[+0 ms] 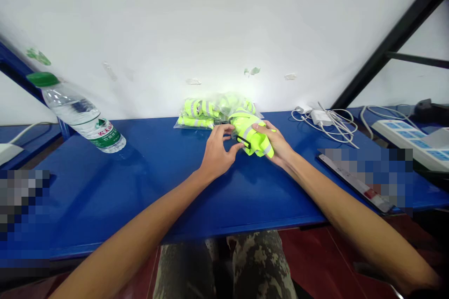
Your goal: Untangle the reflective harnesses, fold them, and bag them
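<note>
Hands meet just right of the frame's centre, above a blue table (147, 182). The right hand (277, 145) is curled around a folded neon-yellow garment with grey reflective stripes (253, 136), fingers over its top and thumb side underneath, holding it slightly above the table surface. The left hand (217, 154) sits just beside it on the left, thumb and forefinger pinched at a small black strap or tab (242, 142) on the garment's near edge. Directly behind, against the white wall, lies a clear plastic bag of more neon-yellow pieces (210, 110), touching or nearly touching the held one. In the upper left of the frame a water bottle with a green cap (80, 114) appears tilted. Toward the right, white cables and a charger (324, 117) lie on the table, with a white power strip (410, 138) farther right. Camouflage trousers (245, 266) show at the bottom centre.
</note>
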Available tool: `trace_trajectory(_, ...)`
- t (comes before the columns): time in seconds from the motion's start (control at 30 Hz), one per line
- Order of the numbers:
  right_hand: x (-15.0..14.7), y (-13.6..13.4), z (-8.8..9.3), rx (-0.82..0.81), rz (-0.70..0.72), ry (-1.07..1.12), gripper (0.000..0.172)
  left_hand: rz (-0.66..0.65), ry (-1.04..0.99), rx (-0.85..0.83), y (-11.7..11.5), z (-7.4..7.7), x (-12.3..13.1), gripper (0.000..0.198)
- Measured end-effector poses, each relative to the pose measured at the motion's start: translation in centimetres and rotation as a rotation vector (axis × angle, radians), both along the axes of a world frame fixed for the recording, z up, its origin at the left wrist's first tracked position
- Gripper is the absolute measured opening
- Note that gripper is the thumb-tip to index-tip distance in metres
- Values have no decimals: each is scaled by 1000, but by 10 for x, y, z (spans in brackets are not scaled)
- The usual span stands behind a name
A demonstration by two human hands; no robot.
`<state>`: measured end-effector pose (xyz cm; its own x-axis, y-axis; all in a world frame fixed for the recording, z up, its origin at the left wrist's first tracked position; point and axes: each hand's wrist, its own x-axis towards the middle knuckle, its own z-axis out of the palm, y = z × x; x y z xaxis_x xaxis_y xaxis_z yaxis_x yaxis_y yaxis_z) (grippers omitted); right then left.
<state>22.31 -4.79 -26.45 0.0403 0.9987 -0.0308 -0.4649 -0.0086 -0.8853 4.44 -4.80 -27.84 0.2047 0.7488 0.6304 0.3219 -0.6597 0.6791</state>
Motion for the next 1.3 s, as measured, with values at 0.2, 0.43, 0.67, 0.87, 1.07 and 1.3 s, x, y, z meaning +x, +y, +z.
trace_trajectory(0.2, -2, -6, -2, 45, 85, -55, 73, 13, -90, -63, 2, 1, -3, 39)
trace_trajectory(0.43, -10, -2, -10, 128, -38, -160, 70, -17, -29, -35, 2, 0, 1, 22)
trace_trajectory(0.67, -10, 3, -14, 114, -289, -241, 55, 16, 84, 76, -15, 1, 12, 15)
trace_trajectory(0.87, -11, 3, -18, 37, -427, -409, 46, -40, 183, 82, -32, -2, 26, 26)
trace_trajectory(1.07, -15, -4, -13, 87, -160, -377, 42, 136, 181, -26, -20, -4, 19, 41)
trace_trajectory(1.3, -3, -8, 1, 50, 178, -176, 49, 220, 149, -24, -13, 7, 10, 37)
